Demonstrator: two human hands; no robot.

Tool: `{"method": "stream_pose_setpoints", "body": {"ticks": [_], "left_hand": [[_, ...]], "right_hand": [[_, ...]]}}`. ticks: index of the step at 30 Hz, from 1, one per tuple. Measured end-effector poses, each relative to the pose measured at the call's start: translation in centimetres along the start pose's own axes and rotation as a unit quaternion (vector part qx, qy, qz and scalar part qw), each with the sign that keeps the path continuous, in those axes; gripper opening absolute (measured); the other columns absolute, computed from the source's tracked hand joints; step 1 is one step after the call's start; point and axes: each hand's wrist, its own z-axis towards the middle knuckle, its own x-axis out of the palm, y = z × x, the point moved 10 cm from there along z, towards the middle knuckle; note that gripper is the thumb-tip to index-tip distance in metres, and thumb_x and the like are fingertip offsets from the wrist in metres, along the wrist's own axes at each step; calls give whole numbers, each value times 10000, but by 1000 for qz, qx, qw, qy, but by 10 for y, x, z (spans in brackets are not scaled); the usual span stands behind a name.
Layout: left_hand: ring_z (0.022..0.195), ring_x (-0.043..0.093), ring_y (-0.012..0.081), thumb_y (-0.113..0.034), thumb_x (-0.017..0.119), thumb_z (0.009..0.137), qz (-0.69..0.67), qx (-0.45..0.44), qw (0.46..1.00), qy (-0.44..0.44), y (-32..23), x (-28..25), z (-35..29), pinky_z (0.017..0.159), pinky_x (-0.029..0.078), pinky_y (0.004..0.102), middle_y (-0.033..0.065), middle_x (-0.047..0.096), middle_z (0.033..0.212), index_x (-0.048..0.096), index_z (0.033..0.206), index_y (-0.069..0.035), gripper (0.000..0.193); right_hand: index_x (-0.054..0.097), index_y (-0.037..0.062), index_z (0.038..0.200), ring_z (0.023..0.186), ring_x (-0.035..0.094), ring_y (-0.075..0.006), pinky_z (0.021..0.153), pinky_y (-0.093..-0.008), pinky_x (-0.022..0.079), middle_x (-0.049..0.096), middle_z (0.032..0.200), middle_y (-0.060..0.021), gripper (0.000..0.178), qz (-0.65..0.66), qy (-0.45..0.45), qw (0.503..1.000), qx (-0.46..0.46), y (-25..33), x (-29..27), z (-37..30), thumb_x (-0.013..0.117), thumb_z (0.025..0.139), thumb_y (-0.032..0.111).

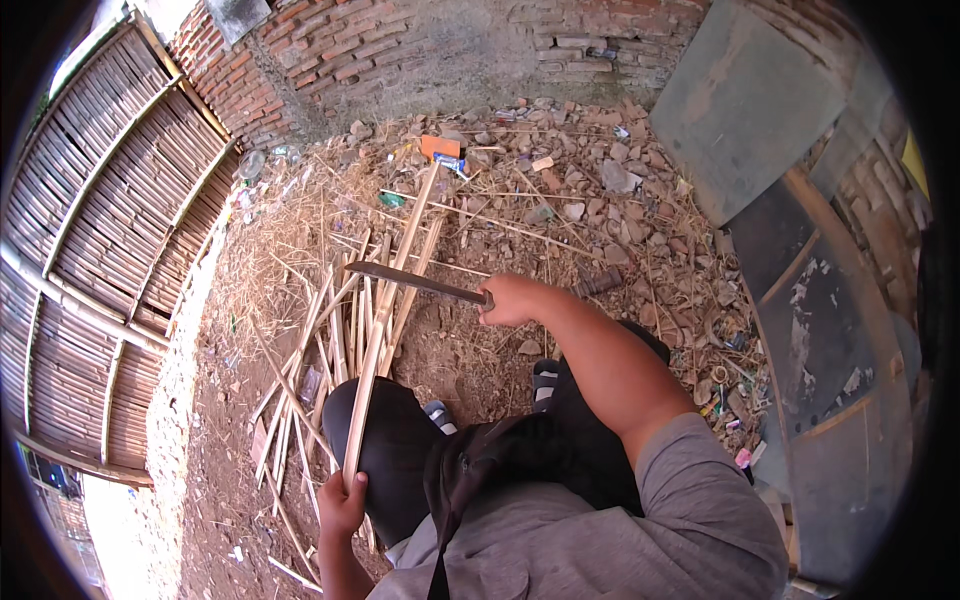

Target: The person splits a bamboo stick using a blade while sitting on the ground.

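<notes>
My right hand (517, 300) is closed round the handle of a machete (420, 281). Its long dark blade points left and lies across a split bamboo strip (392, 300); whether it touches the strip I cannot tell. My left hand (342, 503) grips the near end of that strip, beside my left knee. The strip slants away from me, its far end by a blue wrapper (450, 163). A second pale bamboo strip (412, 290) runs close along its right side. More split bamboo strips (290, 440) lie in a loose pile on the ground to the left.
A brick wall (420, 60) closes off the far side. Stones and rubble (620, 190) cover the ground before it. On the left stands a bamboo slat fence (110, 200); at right lean grey panels (750, 100) and a dark framed board (820, 320). An orange piece (440, 147) lies far off.
</notes>
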Motion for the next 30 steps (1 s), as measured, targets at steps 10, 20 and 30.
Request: {"method": "stream_pose_setpoints", "body": {"ticks": [10, 20, 30], "left_hand": [[598, 501, 112, -351, 635, 958, -17, 11, 1000, -1, 6, 2, 2, 540, 400, 347, 43, 540, 595, 598, 782, 10, 403], [638, 479, 75, -360, 628, 975, -49, -8, 998, 28, 12, 8, 2, 548, 386, 296, -6, 553, 657, 618, 857, 13, 391], [559, 541, 134, -348, 687, 921, -33, 10, 999, -23, -3, -1, -1, 535, 430, 349, 86, 580, 575, 634, 801, 22, 393]], "right_hand": [[625, 43, 1262, 957, 675, -328, 839, -428, 531, 696, 998, -174, 594, 0, -2, 1000, -8, -4, 4, 5, 765, 768, 342], [701, 102, 979, 866, 679, -301, 775, -421, 513, 699, 891, -133, 322, 21, -36, 999, -13, -8, 4, 7, 786, 757, 320], [662, 24, 1170, 923, 680, -325, 816, -432, 527, 699, 971, -174, 500, -9, -33, 999, -17, 8, -11, -4, 779, 774, 307]]}}
